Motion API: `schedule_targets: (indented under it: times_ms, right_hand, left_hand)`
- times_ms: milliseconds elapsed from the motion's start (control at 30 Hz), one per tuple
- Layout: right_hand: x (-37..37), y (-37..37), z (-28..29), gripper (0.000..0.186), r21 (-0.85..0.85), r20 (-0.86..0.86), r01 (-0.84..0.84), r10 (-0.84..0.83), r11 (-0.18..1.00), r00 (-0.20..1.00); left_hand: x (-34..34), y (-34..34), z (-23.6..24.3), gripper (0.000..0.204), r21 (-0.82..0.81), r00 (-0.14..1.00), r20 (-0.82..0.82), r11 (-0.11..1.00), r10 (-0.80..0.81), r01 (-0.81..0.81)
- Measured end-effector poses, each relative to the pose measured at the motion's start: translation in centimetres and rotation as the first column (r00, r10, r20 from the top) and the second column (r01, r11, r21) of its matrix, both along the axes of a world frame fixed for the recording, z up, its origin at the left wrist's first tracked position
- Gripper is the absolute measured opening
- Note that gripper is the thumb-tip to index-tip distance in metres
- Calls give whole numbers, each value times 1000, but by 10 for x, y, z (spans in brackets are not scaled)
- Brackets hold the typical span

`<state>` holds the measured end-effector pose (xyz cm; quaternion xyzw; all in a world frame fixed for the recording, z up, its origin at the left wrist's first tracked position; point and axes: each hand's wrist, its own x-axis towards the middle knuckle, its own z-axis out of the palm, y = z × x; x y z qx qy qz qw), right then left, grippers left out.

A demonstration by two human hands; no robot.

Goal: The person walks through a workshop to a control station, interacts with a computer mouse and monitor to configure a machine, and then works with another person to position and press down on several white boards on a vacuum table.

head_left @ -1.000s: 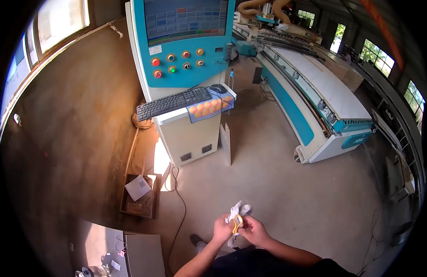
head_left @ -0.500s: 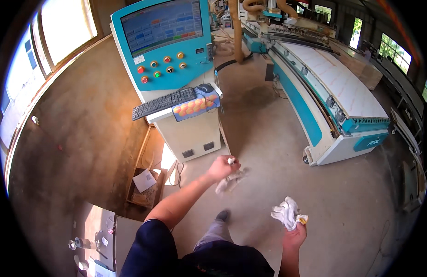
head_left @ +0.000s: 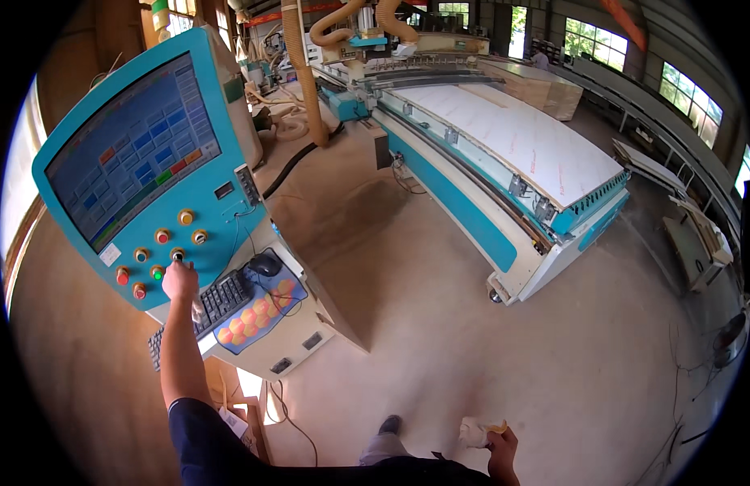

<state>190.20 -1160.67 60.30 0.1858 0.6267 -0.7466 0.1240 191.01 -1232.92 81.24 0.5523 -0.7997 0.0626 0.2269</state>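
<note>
- Left hand [head_left: 180,282] at a knob [head_left: 178,254] on the console [head_left: 203,194], apparently operating it; grip unclear.
- Right of the console, right hand [head_left: 502,447] pinches a white glove [head_left: 474,432].
- Next likely needs: controlled twist.

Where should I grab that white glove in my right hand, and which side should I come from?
I'd pinch the loose, bunched white end of the glove, coming in from your left. That end sticks out to the left, clear of your right hand, while the yellow edge is right by your grip, leaving less room there.
</note>
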Motion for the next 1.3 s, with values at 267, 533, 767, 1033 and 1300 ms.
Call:
schedule_targets:
  times_ms: [267,533,767,1033,1300]
  right_hand:
    - [-67,-22,-18,24,-1,31,-32,32,999,999]
    - [-141,25,-21,27,-28,56,-115,117,993,992]
    - [-295,178,-18,35,-382,-230,104,-203,918,952]
    - [-452,344,54,40,-617,-152,77,-215,783,965]
    - [-534,402,57,38,-217,-251,-33,-23,976,968]
  left_hand:
    - [0,-11,19,24,-190,988,150,981,-21,50]
    - [4,-21,-3,20,-253,893,444,966,71,49]
    - [-112,263,-165,22,334,902,125,874,-413,354]
    - [-306,667,-226,31,811,614,-363,86,-701,578]
    - [-533,862,-178,35,526,62,-730,-502,-680,687]
